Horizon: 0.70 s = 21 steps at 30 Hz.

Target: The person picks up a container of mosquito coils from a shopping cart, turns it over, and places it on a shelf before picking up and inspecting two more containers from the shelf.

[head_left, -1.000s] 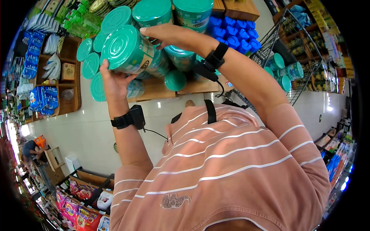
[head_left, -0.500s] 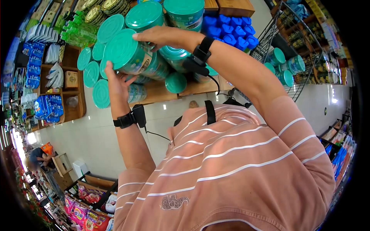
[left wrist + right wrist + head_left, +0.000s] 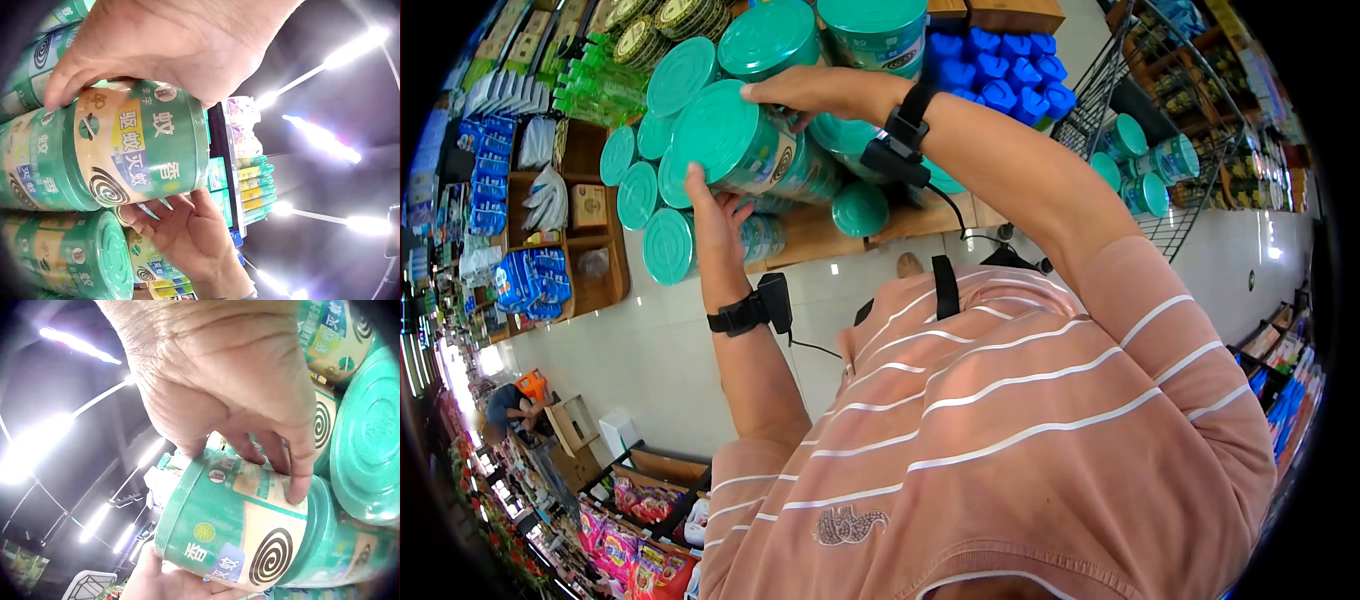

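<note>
Tub [image 3: 732, 140] shifted rightward; left hand [image 3: 719, 228], right hand [image 3: 822, 90] clamped round it, fingers partly hidden.

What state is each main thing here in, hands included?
Green cylindrical plastic tub between the hands, held, lid on
Bare left hand, gripping that tub
Bare right hand, gripping that tub
Dark wire shopping cart, carrying similar green tubs
White tube ceiling lights, lit

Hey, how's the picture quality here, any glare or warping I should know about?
Head view: strong fisheye curving toward black edges, small glints on the floor; left wrist view: tube lights blown out white, though large print on the held tub is readable; right wrist view: lights blown out too, glare on a green lid.
</note>
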Each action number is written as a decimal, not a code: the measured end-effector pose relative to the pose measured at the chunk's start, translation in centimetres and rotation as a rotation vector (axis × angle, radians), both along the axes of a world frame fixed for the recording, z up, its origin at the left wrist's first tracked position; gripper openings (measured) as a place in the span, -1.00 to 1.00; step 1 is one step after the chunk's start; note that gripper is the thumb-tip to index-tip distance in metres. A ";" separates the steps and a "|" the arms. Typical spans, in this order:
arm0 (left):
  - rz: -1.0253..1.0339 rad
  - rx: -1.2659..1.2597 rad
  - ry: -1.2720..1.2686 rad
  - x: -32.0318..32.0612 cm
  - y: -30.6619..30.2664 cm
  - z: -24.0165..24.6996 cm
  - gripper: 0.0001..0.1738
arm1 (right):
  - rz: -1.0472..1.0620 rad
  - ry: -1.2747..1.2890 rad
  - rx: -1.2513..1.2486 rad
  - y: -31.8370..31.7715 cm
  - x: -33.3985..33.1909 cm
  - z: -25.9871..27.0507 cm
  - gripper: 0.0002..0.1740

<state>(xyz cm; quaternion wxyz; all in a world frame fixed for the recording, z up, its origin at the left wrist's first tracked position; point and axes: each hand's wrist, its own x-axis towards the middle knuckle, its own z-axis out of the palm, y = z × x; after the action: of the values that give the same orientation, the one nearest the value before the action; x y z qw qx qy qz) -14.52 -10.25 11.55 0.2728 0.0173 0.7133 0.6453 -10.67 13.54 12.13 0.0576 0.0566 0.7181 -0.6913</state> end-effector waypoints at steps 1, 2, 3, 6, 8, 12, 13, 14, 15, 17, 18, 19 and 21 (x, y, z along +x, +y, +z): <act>-0.002 0.001 -0.002 0.0 0.1 -0.2 0.18 | -0.008 -0.003 0.007 0.0 0.2 0.1 -0.10; -0.010 -0.005 -0.006 0.0 0.1 -0.5 0.19 | -0.016 -0.007 0.013 0.0 0.4 0.3 -0.11; -0.018 -0.010 -0.009 -0.1 0.1 -0.8 0.20 | -0.012 -0.020 0.013 0.1 0.3 0.2 -0.11; -0.011 -0.029 -0.019 0.0 0.3 -1.0 0.21 | -0.017 -0.049 0.022 0.3 -0.1 -0.1 -0.11; -0.002 -0.045 -0.016 -0.1 0.5 -1.3 0.21 | -0.044 -0.058 0.038 0.2 -0.1 -0.4 -0.11; 0.008 -0.067 0.004 -0.1 0.7 -1.6 0.18 | -0.019 -0.049 0.015 0.5 -0.6 -1.3 -0.12; 0.010 -0.068 0.007 0.0 0.8 -1.6 0.17 | -0.020 -0.057 0.012 0.5 -0.5 -1.2 -0.12; 0.009 -0.065 0.004 -0.1 0.8 -1.6 0.16 | -0.021 -0.065 0.009 0.5 -0.3 -1.0 -0.13; 0.009 -0.063 0.002 -0.3 0.8 -1.8 0.14 | -0.014 -0.063 0.001 0.5 -0.3 -1.0 -0.13; 0.005 -0.058 0.006 -0.4 0.7 -1.8 0.10 | 0.002 -0.057 -0.016 0.6 -0.2 -1.0 -0.13; 0.001 -0.055 0.012 -0.4 0.7 -1.8 0.09 | -0.005 -0.052 -0.020 0.5 0.0 -0.9 -0.13; -0.002 -0.053 0.018 -0.4 0.6 -1.8 0.07 | -0.011 -0.046 -0.024 0.4 0.2 -0.8 -0.13; 0.012 -0.048 0.016 -0.2 0.8 -1.4 0.06 | -0.014 -0.036 -0.026 0.3 0.5 -0.6 -0.13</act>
<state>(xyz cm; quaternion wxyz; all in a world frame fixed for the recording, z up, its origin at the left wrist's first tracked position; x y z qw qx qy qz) -14.68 -9.42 10.14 0.2636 0.0117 0.7310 0.6293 -10.16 13.84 11.56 0.0665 0.0735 0.7073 -0.6999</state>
